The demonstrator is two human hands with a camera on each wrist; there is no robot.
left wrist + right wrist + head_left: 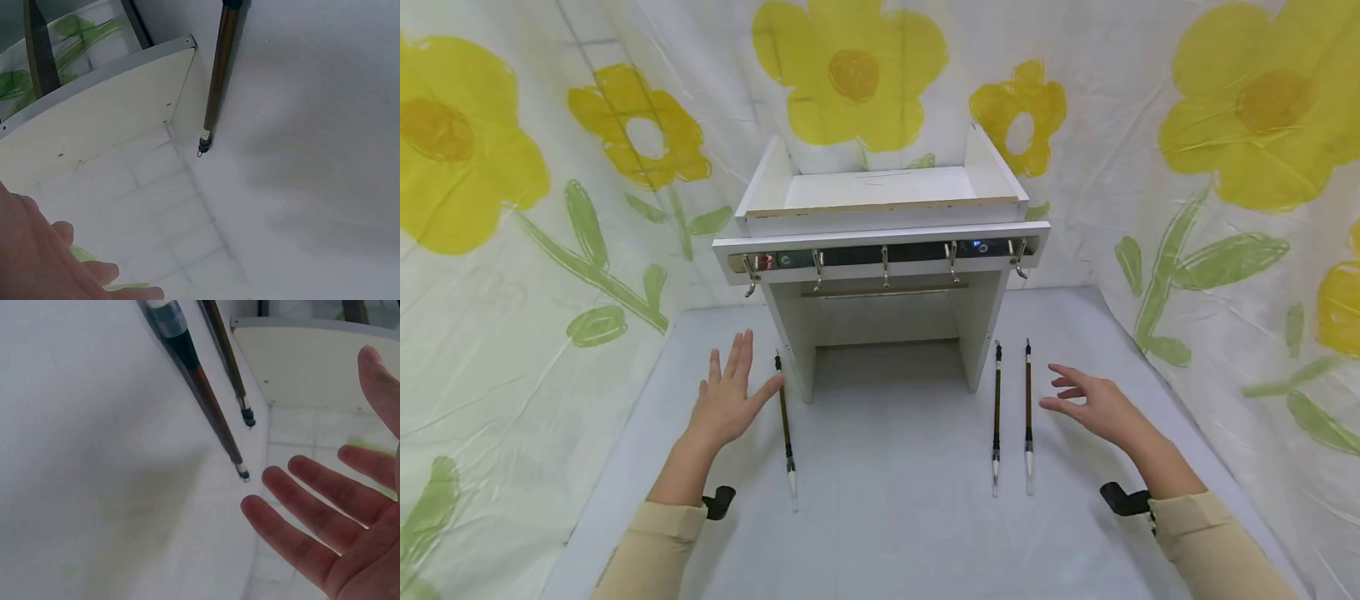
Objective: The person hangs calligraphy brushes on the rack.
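Observation:
My left hand (727, 400) hovers with spread fingers beside a brown-handled writing brush (786, 429) at the left; nothing is in it. On the right, my right hand (1093, 404) holds nothing, its fingers extended toward two more brushes. The nearer of these is a reddish-brown brush (1028, 417); a darker brush (997, 417) lies just left of it. All three lie with their white tips toward me and small hanging loops at the far ends. In the right wrist view the loop end of the reddish-brown brush (215, 419) is close to my fingertips.
A white shelf stand (887, 221) stands at the back centre, with a metal hook rail (917, 254) bearing several hooks across its front. The white-covered table (895, 517) lies beneath. A flower-print curtain (715, 150) hangs behind and at both sides.

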